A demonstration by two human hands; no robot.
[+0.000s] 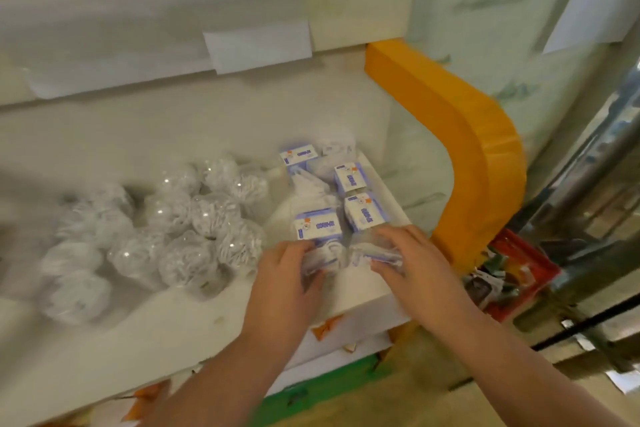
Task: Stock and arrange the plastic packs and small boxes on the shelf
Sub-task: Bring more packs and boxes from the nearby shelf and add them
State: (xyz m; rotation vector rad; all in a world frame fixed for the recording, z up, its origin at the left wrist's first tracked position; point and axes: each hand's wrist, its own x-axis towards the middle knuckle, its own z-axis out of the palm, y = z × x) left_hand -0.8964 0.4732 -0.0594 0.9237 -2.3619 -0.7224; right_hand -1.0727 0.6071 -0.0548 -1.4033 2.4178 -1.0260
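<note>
White shelf (194, 319), clear plastic packs (194, 218) of white filling, small boxes (365, 215) white with purple-blue print and edges, orange shelf post (478, 156), pale wall (485, 10) with faint green pattern, red packets (519, 274)

White shelf (180, 315), front edge running lower left to lower right of frame. Left and centre: cluster of clear plastic packs (166, 218) with white contents, bunched together, touching each other. Right of centre: small white-and-purple boxes (349, 177) in loose rows, four readable, nearest one (317, 225) just beside the packs. More clear wrapped packs (311, 184) lying between the boxes. Frame blurred; print on boxes not legible.
</note>
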